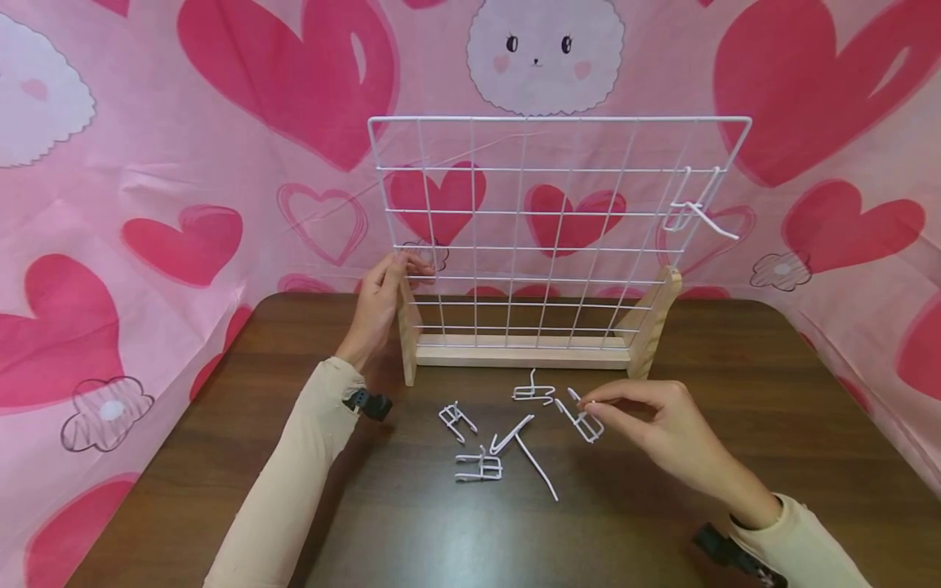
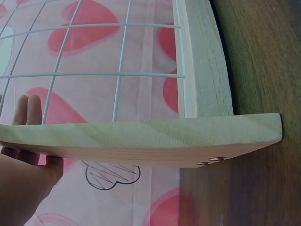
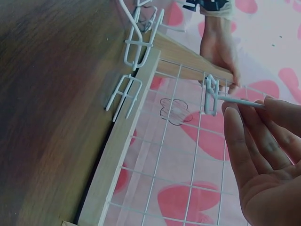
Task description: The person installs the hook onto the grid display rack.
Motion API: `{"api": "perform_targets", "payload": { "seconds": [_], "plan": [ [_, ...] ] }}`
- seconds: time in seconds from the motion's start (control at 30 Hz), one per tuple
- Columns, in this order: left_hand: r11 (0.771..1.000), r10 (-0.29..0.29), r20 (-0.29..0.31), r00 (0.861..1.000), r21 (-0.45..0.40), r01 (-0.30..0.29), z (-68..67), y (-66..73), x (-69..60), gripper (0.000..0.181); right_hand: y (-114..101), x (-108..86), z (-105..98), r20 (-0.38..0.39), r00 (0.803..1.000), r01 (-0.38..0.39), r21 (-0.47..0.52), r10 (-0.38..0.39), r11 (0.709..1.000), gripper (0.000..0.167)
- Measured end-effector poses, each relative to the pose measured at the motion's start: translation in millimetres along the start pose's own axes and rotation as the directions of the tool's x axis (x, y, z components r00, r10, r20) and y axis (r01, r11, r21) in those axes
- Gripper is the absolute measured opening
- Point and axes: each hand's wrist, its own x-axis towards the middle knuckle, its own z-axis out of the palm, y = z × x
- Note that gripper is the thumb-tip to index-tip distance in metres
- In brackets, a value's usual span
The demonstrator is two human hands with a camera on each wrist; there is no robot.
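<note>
A white wire grid rack [image 1: 559,118] on a wooden stand stands on the table. My left hand [image 1: 376,304] grips the stand's left wooden side piece [image 2: 141,134], fingers on one side and thumb on the other. Over the table at front right, my right hand [image 1: 665,426] pinches the prong of a white wire hook [image 3: 211,96] between thumb and fingers. The hook's double-wire back points away from that hand, toward the grid. Another white hook [image 1: 694,208] hangs on the grid's upper right, its prong jutting forward.
Several loose white hooks [image 1: 481,467] lie on the brown table [image 1: 367,523] in front of the stand, one with its long prong [image 1: 540,469] toward me. A pink heart-patterned cloth [image 1: 309,65] hangs behind and at both sides. The stand's right side piece [image 1: 657,318] is near the right hand.
</note>
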Motion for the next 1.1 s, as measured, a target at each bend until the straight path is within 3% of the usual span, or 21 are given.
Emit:
{"api": "perform_targets", "payload": {
  "seconds": [0.57,0.93,1.1],
  "plan": [
    [1.0,-0.005,0.021,1.0,-0.005,0.005,-2.7,0.8,-0.8,0.04,-3.2,3.0,-14.3,-0.118,0.991,0.062,0.008,-0.061,0.998,0.03],
    [1.0,0.003,0.028,1.0,-0.011,-0.003,-2.8,-0.8,0.1,0.042,-8.4,5.7,-24.6,-0.238,0.964,0.109,-0.053,-0.118,0.993,0.033],
    [1.0,0.01,0.036,0.999,-0.022,-0.009,-2.3,0.3,-0.3,0.042,-24.2,9.0,-28.1,-0.273,0.955,0.118,-0.017,-0.118,0.993,0.028]
  ]
}}
